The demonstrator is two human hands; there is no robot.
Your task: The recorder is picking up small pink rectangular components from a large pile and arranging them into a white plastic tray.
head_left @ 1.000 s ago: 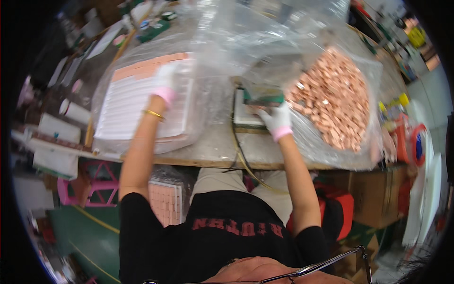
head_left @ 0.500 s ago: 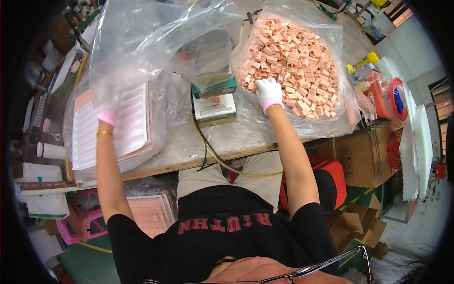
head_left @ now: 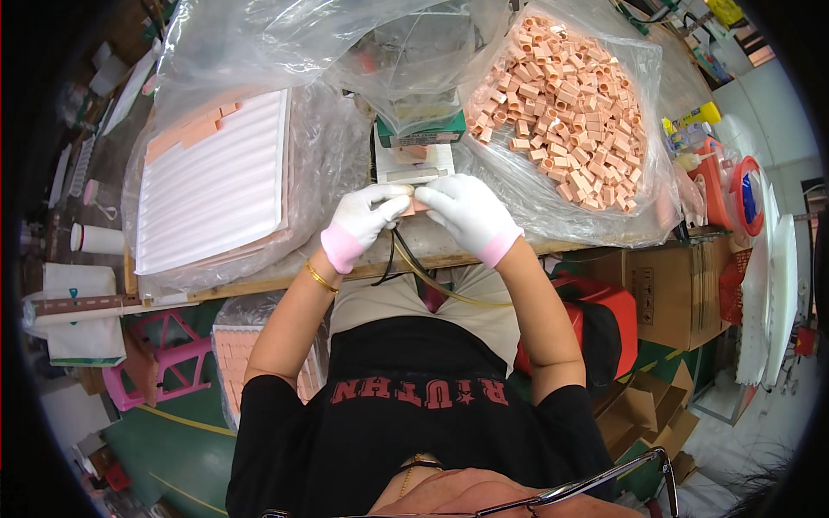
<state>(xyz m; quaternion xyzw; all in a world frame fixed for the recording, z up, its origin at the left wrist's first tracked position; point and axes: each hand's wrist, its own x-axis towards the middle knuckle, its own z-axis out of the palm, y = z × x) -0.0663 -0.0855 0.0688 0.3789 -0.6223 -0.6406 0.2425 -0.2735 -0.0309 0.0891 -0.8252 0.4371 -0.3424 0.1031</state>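
Observation:
My left hand (head_left: 364, 217) and my right hand (head_left: 473, 214), both in white gloves with pink cuffs, meet in front of the small press-like fixture (head_left: 436, 161) at the table's near edge. Between their pinched fingertips sits a small peach plastic piece (head_left: 416, 207), mostly covered by the fingers. A green-topped part (head_left: 432, 134) stands at the back of the fixture. On the right, a clear bag holds a heap of hollow peach blocks (head_left: 561, 121). On the left lies a ridged white tray (head_left: 211, 186) with several peach blocks (head_left: 194, 131) at its upper corner.
Clear plastic sheeting (head_left: 259, 43) drapes over the far side of the table. A cable (head_left: 402, 246) and hose hang over the front edge. An orange-red basket (head_left: 712, 186) stands at the right. Below are a pink stool (head_left: 164, 358), a red case (head_left: 604, 315) and cardboard boxes (head_left: 673, 289).
My right hand has come from the block heap to the middle. My left hand has moved from the white tray to meet it, and both now grip a peach piece.

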